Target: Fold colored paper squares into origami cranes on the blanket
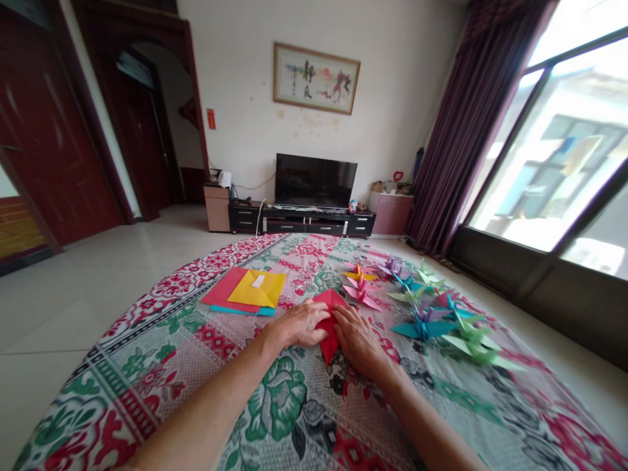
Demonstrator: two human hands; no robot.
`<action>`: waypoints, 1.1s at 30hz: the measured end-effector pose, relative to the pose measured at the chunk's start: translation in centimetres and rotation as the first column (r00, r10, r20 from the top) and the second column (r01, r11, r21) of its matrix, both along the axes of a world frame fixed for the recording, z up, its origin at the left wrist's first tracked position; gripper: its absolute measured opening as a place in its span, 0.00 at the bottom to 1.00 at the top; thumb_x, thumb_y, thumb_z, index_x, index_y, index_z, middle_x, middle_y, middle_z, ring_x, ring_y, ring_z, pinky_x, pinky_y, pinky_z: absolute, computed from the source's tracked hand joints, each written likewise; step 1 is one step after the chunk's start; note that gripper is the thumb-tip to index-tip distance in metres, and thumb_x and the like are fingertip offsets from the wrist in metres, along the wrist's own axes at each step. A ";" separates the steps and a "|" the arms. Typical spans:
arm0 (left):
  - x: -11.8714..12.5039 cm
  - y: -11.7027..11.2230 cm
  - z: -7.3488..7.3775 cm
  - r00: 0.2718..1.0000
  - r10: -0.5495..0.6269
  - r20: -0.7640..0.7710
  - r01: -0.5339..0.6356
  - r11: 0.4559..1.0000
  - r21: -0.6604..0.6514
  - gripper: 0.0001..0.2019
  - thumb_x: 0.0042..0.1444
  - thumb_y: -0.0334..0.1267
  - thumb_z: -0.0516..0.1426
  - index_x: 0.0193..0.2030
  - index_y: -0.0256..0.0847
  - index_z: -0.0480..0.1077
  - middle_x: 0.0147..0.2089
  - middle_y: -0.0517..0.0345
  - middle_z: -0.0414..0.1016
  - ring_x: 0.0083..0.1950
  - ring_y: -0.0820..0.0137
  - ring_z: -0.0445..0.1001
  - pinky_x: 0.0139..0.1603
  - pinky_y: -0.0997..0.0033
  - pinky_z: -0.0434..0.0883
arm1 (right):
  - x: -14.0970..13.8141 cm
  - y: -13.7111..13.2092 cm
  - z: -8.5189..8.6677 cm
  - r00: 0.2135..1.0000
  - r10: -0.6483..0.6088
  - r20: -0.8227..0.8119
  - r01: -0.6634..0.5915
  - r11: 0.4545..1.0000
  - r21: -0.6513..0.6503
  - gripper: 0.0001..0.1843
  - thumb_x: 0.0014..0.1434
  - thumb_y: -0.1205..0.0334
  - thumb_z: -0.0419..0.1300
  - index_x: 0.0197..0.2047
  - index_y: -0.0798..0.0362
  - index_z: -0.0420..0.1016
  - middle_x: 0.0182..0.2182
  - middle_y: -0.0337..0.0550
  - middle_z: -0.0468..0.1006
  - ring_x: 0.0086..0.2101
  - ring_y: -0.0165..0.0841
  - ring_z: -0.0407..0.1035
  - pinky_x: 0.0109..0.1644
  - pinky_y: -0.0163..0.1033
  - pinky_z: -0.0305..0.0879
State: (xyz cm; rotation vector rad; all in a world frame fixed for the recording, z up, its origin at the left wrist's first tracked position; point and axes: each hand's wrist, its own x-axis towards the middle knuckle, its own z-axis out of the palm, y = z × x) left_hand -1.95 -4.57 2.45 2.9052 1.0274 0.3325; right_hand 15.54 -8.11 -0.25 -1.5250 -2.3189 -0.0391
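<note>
A red folded sheet of origami paper (332, 327) lies on the patterned tablecloth in front of me, shaped like a kite with a point toward me. On its left edge, my left hand (305, 322) grips it with curled fingers. My right hand (357, 337) holds the right edge, fingertips bent onto the paper. Left of my hands is a stack of square sheets: a yellow sheet (250, 297) with a small white label, a red sheet (223, 288) and a blue sheet (267, 311) beneath. Several folded paper cranes, including a blue crane (424, 325) and a pink crane (362, 290), stand to the right.
The round table's flowered tablecloth (196, 379) spreads under everything. A green crane (475, 340) sits near the right edge, and an orange crane (358, 273) farther back. Beyond the table are a television (315, 181) on a low cabinet, a purple curtain (461, 131) and a window.
</note>
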 end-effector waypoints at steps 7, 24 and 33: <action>-0.1 0.0 0.1 1.000 -0.018 -0.002 0.018 1.000 0.015 0.18 0.52 0.38 0.51 0.49 0.37 0.69 0.54 0.49 0.68 0.55 0.61 0.66 0.60 0.61 0.59 | -0.1 0.2 0.1 1.000 -0.001 0.021 0.002 1.000 -0.027 0.22 0.63 0.62 0.41 0.58 0.53 0.62 0.59 0.47 0.60 0.59 0.38 0.50 0.60 0.47 0.50; -0.1 -0.1 0.0 1.000 0.011 -0.025 -0.011 1.000 -0.008 0.18 0.52 0.38 0.51 0.48 0.37 0.69 0.56 0.48 0.67 0.57 0.59 0.64 0.60 0.60 0.58 | -0.6 0.1 0.6 0.998 -0.022 0.053 0.025 0.998 -0.055 0.22 0.63 0.64 0.40 0.58 0.52 0.61 0.59 0.46 0.60 0.59 0.38 0.50 0.58 0.49 0.50; 0.0 -0.1 0.2 1.000 -0.004 -0.017 0.004 1.000 -0.013 0.16 0.52 0.38 0.51 0.47 0.38 0.70 0.55 0.50 0.68 0.55 0.61 0.66 0.61 0.61 0.57 | -0.6 0.1 0.6 0.999 -0.020 0.048 0.022 0.999 -0.035 0.22 0.62 0.64 0.40 0.58 0.51 0.62 0.59 0.47 0.61 0.59 0.37 0.50 0.58 0.48 0.50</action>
